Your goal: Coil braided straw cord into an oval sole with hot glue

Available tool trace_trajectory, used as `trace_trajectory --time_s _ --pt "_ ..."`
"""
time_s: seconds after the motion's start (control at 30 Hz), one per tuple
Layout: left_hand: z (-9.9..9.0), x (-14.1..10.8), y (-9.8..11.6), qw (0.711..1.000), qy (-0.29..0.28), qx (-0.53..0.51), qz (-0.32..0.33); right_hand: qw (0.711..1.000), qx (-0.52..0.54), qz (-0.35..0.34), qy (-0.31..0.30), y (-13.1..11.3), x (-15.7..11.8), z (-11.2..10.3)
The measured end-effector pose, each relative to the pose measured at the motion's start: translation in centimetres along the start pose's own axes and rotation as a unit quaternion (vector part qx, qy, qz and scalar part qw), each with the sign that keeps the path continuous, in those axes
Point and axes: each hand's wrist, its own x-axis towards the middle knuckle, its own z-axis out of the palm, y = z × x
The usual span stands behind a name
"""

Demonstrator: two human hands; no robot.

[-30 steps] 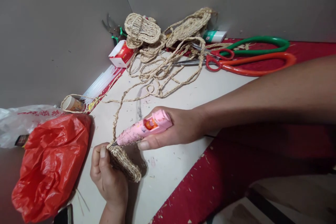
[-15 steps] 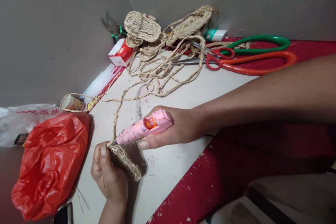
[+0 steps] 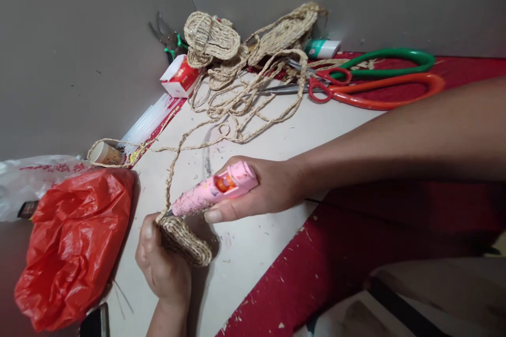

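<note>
My left hand (image 3: 164, 263) is closed on a small coiled piece of braided straw rope (image 3: 187, 242), thumb and fingers pinching its upper end. From that end the loose straw cord (image 3: 169, 179) runs up to a tangle of the same cord. My right hand (image 3: 261, 189) is wrapped round a pink hot glue gun (image 3: 215, 189), its body crusted with straw bits. The gun's dark nozzle meets the rope close to my left fingertips. Most of my right fingers are hidden behind the gun.
Tangled straw cord (image 3: 241, 110) and coiled straw pieces (image 3: 213, 37) lie at the back. Around them are large scissors (image 3: 379, 95), small red-handled scissors (image 3: 320, 95), pruning shears (image 3: 166, 37), a red-white box (image 3: 179, 76), glue sticks (image 3: 148, 118), a paper cup (image 3: 106, 152), a red plastic bag (image 3: 79, 242) and a phone (image 3: 95, 322).
The view has shifted slightly. My left thumb and fingers have moved a little along the rope's upper end, and the glue gun stays at the rope.
</note>
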Motion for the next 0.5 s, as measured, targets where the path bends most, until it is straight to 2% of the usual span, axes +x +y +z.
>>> trace_trajectory --time_s 0.33,0.5 --pt "0.35 0.22 0.19 0.99 0.027 -0.081 -0.112 1.0 -0.013 -0.008 -0.005 0.11 -0.1 -0.08" --pt "0.38 0.39 0.02 0.987 0.065 -0.075 -0.127 1.0 -0.014 -0.02 -0.012 0.09 -0.03 -0.12"
